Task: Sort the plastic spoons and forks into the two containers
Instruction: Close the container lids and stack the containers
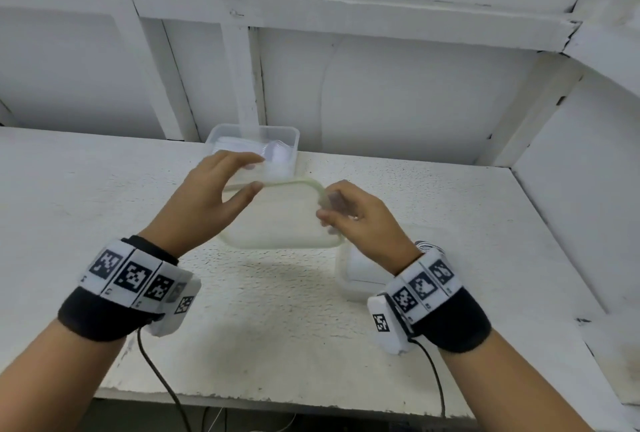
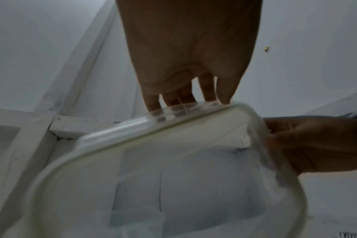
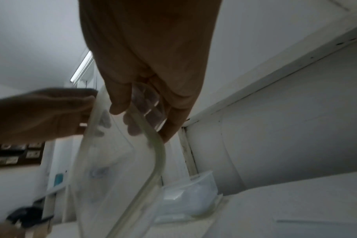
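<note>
Above the white shelf (image 1: 104, 196), two hands, left hand (image 1: 204, 203) and right hand (image 1: 360, 223), grip one clear lid (image 1: 284, 220); two containers (image 1: 254, 147) below.

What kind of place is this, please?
Probably a plain workshop or storage corner, not a kitchen: a rough white-painted bench, white wooden wall framing behind it, and clear plastic containers on the bench.
</note>
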